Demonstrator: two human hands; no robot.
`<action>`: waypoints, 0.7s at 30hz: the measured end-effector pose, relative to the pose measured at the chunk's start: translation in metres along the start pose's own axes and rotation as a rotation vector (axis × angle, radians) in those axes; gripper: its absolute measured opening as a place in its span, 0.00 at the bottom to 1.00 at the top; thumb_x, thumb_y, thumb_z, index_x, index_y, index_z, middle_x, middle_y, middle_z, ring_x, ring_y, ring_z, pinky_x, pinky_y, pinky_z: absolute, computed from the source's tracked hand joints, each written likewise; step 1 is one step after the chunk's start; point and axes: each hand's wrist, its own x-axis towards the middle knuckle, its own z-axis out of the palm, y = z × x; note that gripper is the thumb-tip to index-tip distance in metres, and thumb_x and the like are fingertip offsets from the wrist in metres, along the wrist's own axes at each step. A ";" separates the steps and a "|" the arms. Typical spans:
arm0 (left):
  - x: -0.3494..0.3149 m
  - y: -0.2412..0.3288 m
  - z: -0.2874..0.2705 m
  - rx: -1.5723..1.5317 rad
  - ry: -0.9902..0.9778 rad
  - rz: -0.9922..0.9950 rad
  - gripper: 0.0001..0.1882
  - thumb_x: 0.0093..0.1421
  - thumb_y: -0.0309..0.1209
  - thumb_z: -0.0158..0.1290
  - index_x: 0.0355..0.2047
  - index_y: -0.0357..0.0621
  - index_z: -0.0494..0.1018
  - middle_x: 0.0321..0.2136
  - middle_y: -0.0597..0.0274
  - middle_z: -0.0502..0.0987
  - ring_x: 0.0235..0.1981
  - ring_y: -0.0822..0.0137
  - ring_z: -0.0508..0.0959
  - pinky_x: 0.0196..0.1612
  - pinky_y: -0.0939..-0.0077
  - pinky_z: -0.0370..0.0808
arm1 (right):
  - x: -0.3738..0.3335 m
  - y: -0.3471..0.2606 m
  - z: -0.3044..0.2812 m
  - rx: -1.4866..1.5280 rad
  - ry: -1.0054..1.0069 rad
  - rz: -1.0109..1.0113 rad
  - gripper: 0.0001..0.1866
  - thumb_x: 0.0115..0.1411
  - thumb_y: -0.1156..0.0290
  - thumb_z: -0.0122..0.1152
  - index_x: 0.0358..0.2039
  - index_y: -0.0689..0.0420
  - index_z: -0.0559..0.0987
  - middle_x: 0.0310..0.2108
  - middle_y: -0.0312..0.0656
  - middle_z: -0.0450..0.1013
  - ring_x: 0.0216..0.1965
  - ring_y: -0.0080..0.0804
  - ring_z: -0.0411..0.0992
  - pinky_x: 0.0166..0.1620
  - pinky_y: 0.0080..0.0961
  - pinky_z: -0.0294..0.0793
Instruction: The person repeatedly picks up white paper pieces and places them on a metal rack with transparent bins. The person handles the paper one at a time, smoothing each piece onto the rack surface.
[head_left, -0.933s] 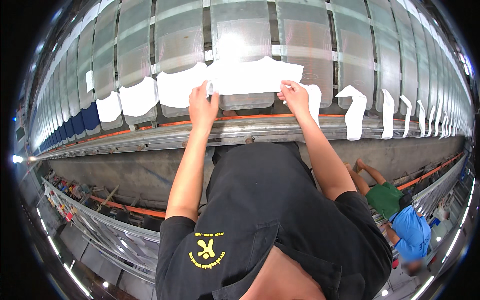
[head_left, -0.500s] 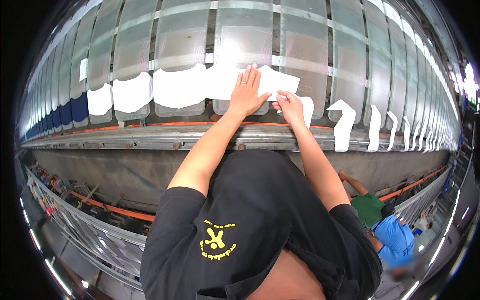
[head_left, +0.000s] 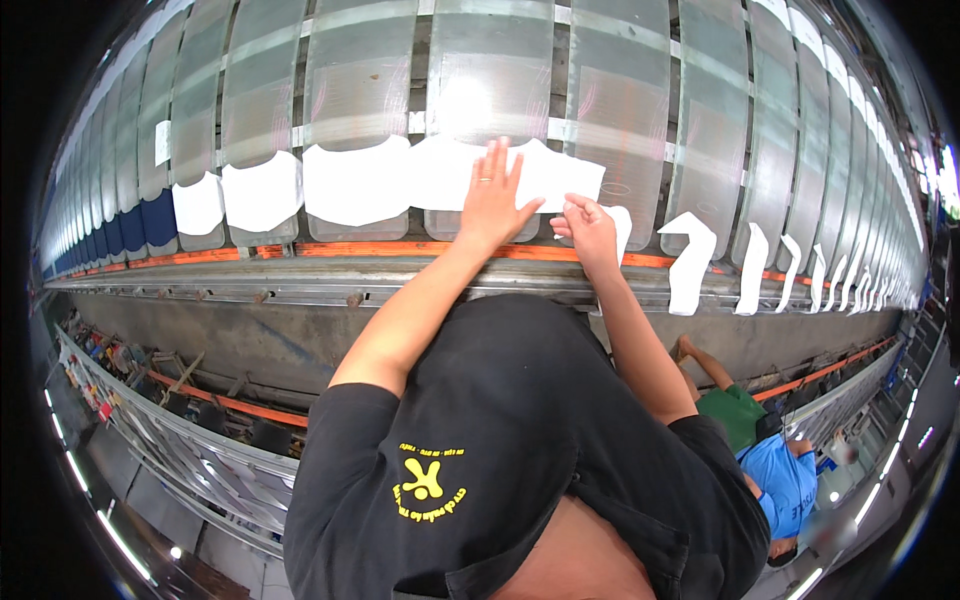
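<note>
A white fabric piece (head_left: 555,172) lies across a translucent grey board in front of me, its right end reaching past the board's edge. My left hand (head_left: 490,198) rests flat on it, fingers stretched upward and thumb out to the right. At the lower edge of the same piece, my right hand (head_left: 588,235) has its fingers curled in a pinch on the cloth. Beneath and beside that hand, another white piece (head_left: 622,228) hangs over the near end of the following board, partly hidden.
More white fabric pieces (head_left: 358,185) cover boards to the left, then dark blue ones (head_left: 157,220). Folded white pieces (head_left: 690,262) hang along the right boards. A metal rail (head_left: 200,282) runs along the near side. Another person (head_left: 780,480) in blue and green is at lower right.
My right hand has moved slightly down and right along the fabric edge. The left hand stays flat on the piece. The view has shifted a little, and the person at lower right has changed posture.
</note>
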 end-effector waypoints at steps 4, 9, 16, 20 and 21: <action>0.014 0.029 0.004 -0.042 0.018 0.084 0.43 0.65 0.63 0.45 0.72 0.49 0.56 0.74 0.42 0.45 0.75 0.47 0.43 0.74 0.46 0.40 | -0.016 -0.027 -0.005 -0.404 0.110 -0.214 0.18 0.67 0.70 0.60 0.54 0.66 0.76 0.46 0.47 0.76 0.41 0.27 0.77 0.42 0.22 0.80; -0.009 -0.004 -0.003 0.018 -0.014 -0.093 0.46 0.66 0.62 0.44 0.72 0.41 0.52 0.72 0.34 0.45 0.75 0.43 0.44 0.73 0.43 0.40 | -0.011 -0.030 0.012 -0.303 0.049 -0.345 0.23 0.64 0.71 0.64 0.58 0.65 0.74 0.56 0.53 0.70 0.51 0.35 0.75 0.50 0.28 0.79; -0.027 -0.060 -0.029 -0.196 0.161 -0.315 0.49 0.67 0.58 0.45 0.71 0.28 0.44 0.69 0.25 0.48 0.72 0.38 0.52 0.71 0.49 0.51 | 0.052 0.012 0.053 -0.572 0.009 -0.308 0.34 0.68 0.57 0.55 0.67 0.66 0.63 0.61 0.58 0.68 0.60 0.50 0.70 0.61 0.38 0.69; -0.011 -0.091 -0.039 -0.710 0.108 -0.517 0.45 0.70 0.55 0.42 0.72 0.30 0.43 0.65 0.28 0.61 0.67 0.42 0.64 0.68 0.64 0.60 | 0.062 0.001 0.053 -0.277 -0.182 -0.095 0.38 0.68 0.50 0.53 0.66 0.67 0.62 0.59 0.64 0.69 0.61 0.57 0.69 0.64 0.42 0.65; -0.015 -0.100 -0.034 -0.724 0.113 -0.511 0.45 0.70 0.56 0.41 0.72 0.30 0.44 0.65 0.29 0.61 0.68 0.42 0.63 0.68 0.63 0.60 | 0.058 -0.006 0.054 -0.196 -0.236 -0.037 0.38 0.68 0.49 0.53 0.66 0.68 0.63 0.58 0.65 0.69 0.61 0.57 0.69 0.63 0.42 0.66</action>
